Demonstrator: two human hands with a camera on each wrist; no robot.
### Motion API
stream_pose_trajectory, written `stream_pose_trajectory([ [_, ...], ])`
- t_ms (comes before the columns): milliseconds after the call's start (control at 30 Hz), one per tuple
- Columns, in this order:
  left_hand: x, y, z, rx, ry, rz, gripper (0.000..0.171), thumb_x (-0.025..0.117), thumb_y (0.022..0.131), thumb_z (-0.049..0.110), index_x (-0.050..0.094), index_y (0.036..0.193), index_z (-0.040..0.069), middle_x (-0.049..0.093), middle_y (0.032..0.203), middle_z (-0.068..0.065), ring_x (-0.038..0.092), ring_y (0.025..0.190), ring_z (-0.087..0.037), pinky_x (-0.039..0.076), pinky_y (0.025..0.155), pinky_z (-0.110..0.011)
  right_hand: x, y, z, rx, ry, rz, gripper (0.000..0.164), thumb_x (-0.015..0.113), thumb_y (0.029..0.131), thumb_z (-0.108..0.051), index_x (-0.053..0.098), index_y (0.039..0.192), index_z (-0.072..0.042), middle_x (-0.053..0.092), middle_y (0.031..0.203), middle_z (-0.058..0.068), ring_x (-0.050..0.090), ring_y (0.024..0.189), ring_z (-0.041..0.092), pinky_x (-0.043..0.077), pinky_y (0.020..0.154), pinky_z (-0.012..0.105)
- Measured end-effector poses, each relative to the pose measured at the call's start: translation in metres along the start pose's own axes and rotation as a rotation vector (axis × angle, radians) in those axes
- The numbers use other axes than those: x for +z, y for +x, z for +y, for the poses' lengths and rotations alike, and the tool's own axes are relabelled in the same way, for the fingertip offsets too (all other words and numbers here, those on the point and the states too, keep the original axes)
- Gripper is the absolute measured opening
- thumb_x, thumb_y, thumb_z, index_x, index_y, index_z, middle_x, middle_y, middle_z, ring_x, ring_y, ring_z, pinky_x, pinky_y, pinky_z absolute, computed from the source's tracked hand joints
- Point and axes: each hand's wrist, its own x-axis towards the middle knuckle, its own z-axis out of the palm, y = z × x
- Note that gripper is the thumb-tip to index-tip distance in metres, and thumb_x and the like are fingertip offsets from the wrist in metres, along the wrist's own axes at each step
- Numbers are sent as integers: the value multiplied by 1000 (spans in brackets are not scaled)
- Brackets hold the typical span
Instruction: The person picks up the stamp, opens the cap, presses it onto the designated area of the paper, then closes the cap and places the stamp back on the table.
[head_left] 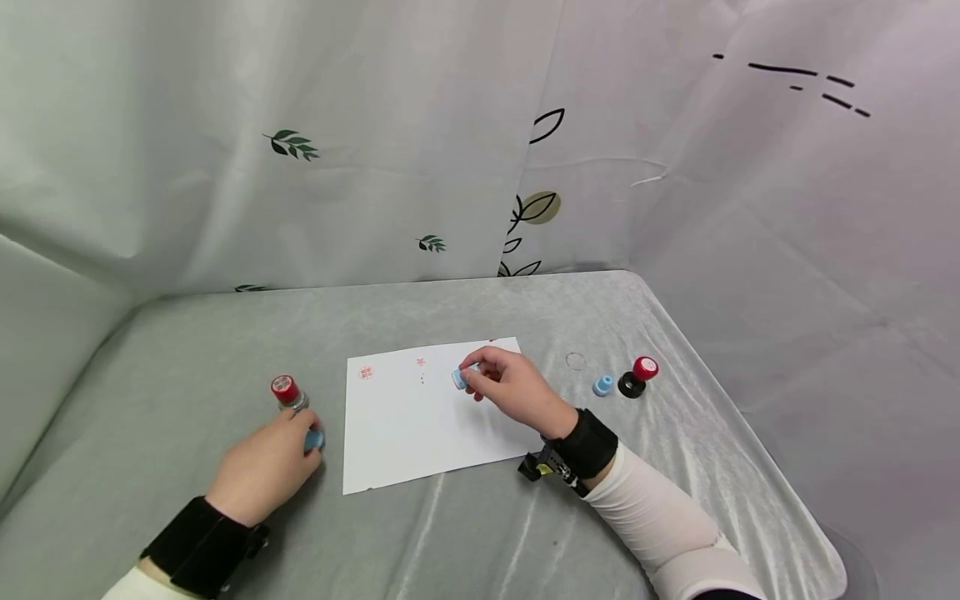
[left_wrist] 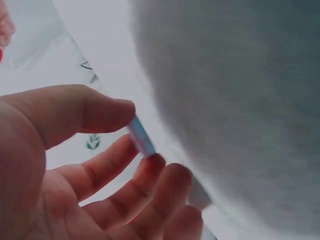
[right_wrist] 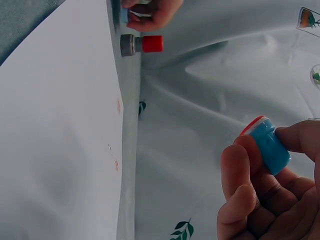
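Observation:
My right hand [head_left: 517,387] is raised over the white sheet of paper [head_left: 405,437], pinching a small blue stamp [right_wrist: 274,152] between thumb and fingers. The stamp's red-edged face points away from the palm in the right wrist view. Left of the paper, my left hand [head_left: 262,462] pinches a small light-blue cap [left_wrist: 142,137] close over the table; the fingers hide part of it. Just beyond those fingers stands a red-topped stamp [head_left: 285,388] with a grey base. Red printed marks [head_left: 365,372] show along the paper's far side.
To the paper's right are a small light-blue stamp or cap [head_left: 602,385], a red stamp with a black base [head_left: 645,367], and a thin clear ring [head_left: 575,361]. A grey cloth covers the table [head_left: 225,342]. Pale patterned curtains [head_left: 390,150] hang behind it.

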Motion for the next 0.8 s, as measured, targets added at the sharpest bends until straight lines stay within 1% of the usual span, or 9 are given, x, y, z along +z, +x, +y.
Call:
stream_pose_trajectory([
  [100, -4, 2, 11, 36, -30, 60, 30, 74, 79, 16, 63, 102, 0, 54, 85, -10, 50, 66, -20, 49, 55, -35, 2, 0, 1, -8, 2, -8, 10, 61, 97, -16, 65, 104, -10, 69, 84, 19, 63, 71, 25, 52, 67, 32],
  [200, -9, 4, 27, 71, -45, 104, 33, 72, 80, 18, 63, 105, 0, 56, 88, -12, 51, 69, -21, 52, 59, -39, 5, -1, 1, -16, 11, -23, 11, 61, 97, -16, 65, 104, -9, 68, 84, 20, 63, 72, 29, 52, 67, 32],
  [333, -12, 8, 51, 140, -80, 170, 32, 69, 81, 19, 64, 107, 1, 59, 93, -11, 52, 73, -20, 53, 65, -40, 8, -3, 1, -30, 8, -43, 11, 60, 97, -16, 65, 105, -9, 67, 84, 20, 62, 71, 28, 51, 66, 32],
  [433, -11, 10, 69, 209, -103, 234, 29, 69, 80, 19, 65, 104, 4, 59, 93, -8, 53, 73, -20, 50, 63, -36, 10, -4, 0, -41, 11, -53, 11, 61, 97, -15, 65, 105, -9, 68, 83, 20, 62, 70, 25, 51, 65, 31],
  [500, -11, 12, 79, 249, -111, 264, 28, 69, 79, 19, 65, 103, 6, 59, 92, -6, 53, 73, -19, 49, 62, -35, 12, -4, 0, -38, 17, -62, 11, 61, 97, -15, 65, 105, -10, 68, 83, 19, 62, 69, 24, 51, 64, 29],
  [567, -11, 13, 89, 270, -119, 281, 30, 69, 78, 19, 65, 105, 7, 60, 93, -5, 54, 74, -19, 50, 61, -34, 13, -5, -2, -34, 19, -71, 11, 61, 97, -14, 65, 105, -10, 68, 83, 19, 62, 70, 24, 50, 64, 28],
  [667, -11, 15, 101, 283, -140, 280, 36, 68, 78, 18, 63, 112, 6, 61, 95, -5, 54, 77, -18, 51, 63, -34, 15, -7, -6, -35, 23, -84, 12, 61, 96, -12, 65, 107, -8, 68, 82, 16, 63, 70, 26, 49, 64, 28],
  [800, -9, 15, 110, 303, -153, 281, 45, 68, 78, 18, 59, 121, 5, 61, 97, -5, 56, 81, -19, 52, 67, -35, 14, -12, -25, -59, 14, -99, 12, 60, 96, -6, 65, 106, -2, 68, 80, 13, 62, 68, 27, 50, 63, 27],
])
